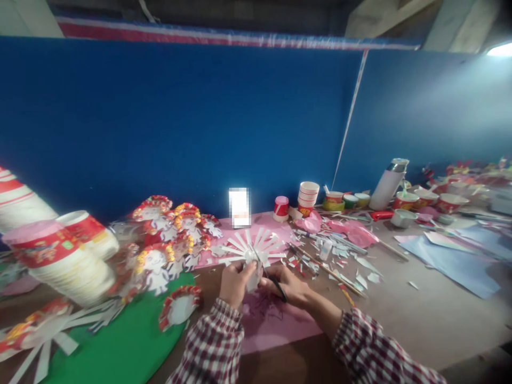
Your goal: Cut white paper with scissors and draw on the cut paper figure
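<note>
My left hand [236, 282] pinches a small piece of white paper [253, 281] in front of me. In my right hand [288, 285] is a pair of scissors with black handles [279, 289], its blades pointing up and left, close to the white paper. Just beyond my fingertips, white paper strips [234, 249] fan out like rays; I cannot tell whether they join the held piece. Beneath both hands lies a pink sheet [276, 333] with dark drawn lines.
Tilted stacks of paper cups [76, 272] stand at left by a green sheet [120, 341] and decorated paper figures [154, 264]. Paper scraps [362, 281], a wooden stick [332, 272], a cup stack [308, 196] and a white flask [386, 189] lie or stand rightward. A blue panel [180, 117] rises behind.
</note>
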A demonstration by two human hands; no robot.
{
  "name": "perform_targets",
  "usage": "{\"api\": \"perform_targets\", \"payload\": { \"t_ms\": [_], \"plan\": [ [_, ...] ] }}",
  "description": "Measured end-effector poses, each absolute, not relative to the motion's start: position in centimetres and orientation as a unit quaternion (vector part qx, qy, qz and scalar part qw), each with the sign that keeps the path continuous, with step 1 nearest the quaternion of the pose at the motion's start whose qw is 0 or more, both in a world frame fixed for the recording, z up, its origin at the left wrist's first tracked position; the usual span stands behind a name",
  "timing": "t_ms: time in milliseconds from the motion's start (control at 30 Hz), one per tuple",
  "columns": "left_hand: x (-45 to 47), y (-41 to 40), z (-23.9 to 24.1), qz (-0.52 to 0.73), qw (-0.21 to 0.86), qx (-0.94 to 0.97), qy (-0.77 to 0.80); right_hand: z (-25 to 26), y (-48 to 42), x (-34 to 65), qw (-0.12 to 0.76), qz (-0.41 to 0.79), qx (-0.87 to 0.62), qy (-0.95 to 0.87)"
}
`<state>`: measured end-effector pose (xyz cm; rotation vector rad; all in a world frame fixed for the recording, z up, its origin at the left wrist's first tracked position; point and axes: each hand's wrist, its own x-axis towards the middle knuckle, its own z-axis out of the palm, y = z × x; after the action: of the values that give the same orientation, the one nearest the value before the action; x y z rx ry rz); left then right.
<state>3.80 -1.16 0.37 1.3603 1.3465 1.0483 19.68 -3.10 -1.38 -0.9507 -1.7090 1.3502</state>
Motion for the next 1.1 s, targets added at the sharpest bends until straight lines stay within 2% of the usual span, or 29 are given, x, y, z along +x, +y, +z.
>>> {"api": "perform_targets", "payload": {
  "t_ms": [233, 600, 733, 867, 1100],
  "plan": [
    [4.0, -1.1, 0.0, 0.444, 0.492, 0.525, 0.534, -1.1, -3.2, 19.6, 0.365, 0.514, -0.38, -0.677],
    [4.0, -1.2, 0.4, 0.444, 0.462, 0.545, 0.54, -1.1, -3.1, 19.5, 0.372, 0.495, -0.401, -0.675],
    [4.3, -1.5, 1.0, 0.462, 0.507, 0.5, 0.529, -1.4, -3.0, 19.4, 0.378, 0.505, -0.399, -0.666],
    [4.3, -1.5, 1.5, 0.467, 0.499, 0.493, 0.538, -1.1, -3.1, 19.4, 0.381, 0.507, -0.388, -0.668],
    [4.4, -1.2, 0.4, 0.489, 0.563, 0.447, 0.494, -0.4, -3.3, 19.4, 0.372, 0.502, -0.397, -0.672]
  ]
}}
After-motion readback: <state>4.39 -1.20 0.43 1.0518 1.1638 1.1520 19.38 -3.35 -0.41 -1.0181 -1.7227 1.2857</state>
